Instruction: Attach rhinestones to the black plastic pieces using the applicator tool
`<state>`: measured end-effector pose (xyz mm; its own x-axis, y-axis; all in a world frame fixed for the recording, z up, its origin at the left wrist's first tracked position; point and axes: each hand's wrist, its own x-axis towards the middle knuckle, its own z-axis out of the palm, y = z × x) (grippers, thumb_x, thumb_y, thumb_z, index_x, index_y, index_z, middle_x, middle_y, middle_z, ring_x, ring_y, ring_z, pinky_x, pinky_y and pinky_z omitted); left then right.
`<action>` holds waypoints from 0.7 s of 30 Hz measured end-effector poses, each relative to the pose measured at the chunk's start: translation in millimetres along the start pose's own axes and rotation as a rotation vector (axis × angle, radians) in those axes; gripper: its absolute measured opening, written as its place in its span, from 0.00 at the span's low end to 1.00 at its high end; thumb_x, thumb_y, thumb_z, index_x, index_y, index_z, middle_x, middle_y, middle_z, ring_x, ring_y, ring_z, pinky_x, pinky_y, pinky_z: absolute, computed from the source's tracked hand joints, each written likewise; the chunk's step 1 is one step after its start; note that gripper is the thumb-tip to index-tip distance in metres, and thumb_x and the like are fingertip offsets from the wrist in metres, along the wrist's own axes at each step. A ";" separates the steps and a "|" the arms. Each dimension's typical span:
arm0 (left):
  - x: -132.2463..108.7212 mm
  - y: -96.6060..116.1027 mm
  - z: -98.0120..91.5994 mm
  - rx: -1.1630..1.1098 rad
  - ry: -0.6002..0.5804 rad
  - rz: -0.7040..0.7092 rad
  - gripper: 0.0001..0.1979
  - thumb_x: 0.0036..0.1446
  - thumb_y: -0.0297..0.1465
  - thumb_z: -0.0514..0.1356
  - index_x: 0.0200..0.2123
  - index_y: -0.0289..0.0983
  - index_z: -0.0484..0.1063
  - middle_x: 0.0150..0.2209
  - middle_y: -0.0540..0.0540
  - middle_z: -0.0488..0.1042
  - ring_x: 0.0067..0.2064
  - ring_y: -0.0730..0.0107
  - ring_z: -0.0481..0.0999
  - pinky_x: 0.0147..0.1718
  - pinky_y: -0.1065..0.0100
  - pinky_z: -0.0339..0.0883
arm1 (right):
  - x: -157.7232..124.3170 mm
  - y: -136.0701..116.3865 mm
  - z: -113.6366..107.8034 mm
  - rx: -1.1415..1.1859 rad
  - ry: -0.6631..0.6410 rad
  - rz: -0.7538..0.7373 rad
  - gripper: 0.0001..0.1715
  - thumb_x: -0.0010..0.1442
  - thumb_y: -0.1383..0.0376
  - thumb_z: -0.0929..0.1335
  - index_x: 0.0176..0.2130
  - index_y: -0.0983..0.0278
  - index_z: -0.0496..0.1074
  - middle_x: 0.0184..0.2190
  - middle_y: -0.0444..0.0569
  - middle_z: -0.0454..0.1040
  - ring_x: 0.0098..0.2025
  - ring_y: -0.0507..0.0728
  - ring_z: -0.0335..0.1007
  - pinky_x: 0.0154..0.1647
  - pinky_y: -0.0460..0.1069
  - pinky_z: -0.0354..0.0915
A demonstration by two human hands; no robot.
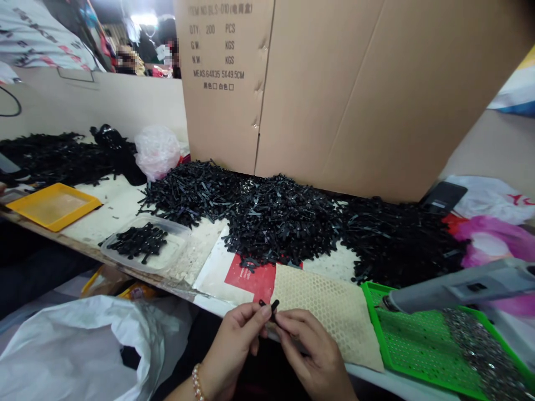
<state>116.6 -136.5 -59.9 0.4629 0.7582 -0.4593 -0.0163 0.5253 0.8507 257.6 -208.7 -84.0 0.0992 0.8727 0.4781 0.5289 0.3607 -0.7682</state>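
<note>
Left hand and right hand pinch small black pieces, presumably for fine control, the pile placed within reach.

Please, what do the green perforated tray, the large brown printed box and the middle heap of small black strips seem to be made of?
Green perforated tray: probably plastic, smooth, with regular holes.
Large brown printed box: likely cardboard, matt, with visible creases.
Middle heap of small black strips: glints suggest some gloss; plastic or metal, unclear.
</note>
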 end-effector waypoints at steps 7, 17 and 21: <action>5.3 8.6 -16.6 -0.068 0.142 0.116 0.20 0.48 0.47 0.66 0.29 0.34 0.73 0.22 0.52 0.68 0.26 0.77 0.63 0.26 0.76 0.57 | 39.8 11.7 0.8 -0.008 -0.093 0.093 0.12 0.65 0.65 0.65 0.48 0.60 0.72 0.45 0.52 0.71 0.48 0.57 0.68 0.50 0.51 0.67; -0.7 19.7 -73.8 -0.027 0.130 0.152 0.27 0.40 0.53 0.67 0.22 0.32 0.73 0.22 0.49 0.71 0.24 0.77 0.64 0.26 0.74 0.58 | 114.9 73.4 54.8 -0.378 -0.436 -0.052 0.14 0.58 0.70 0.61 0.35 0.65 0.76 0.34 0.54 0.76 0.36 0.62 0.74 0.40 0.56 0.70; 20.6 -0.1 -81.3 -0.078 0.083 0.107 0.33 0.30 0.59 0.66 0.23 0.31 0.72 0.23 0.47 0.73 0.22 0.78 0.66 0.27 0.73 0.62 | 115.8 121.1 62.1 -0.393 -0.430 -0.140 0.17 0.58 0.65 0.59 0.35 0.61 0.77 0.32 0.52 0.78 0.33 0.61 0.75 0.36 0.54 0.72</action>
<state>54.1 -89.5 -90.2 0.3795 0.8394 -0.3891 -0.1321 0.4654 0.8752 280.8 -43.6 -148.1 -0.3007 0.9102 0.2847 0.7924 0.4046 -0.4566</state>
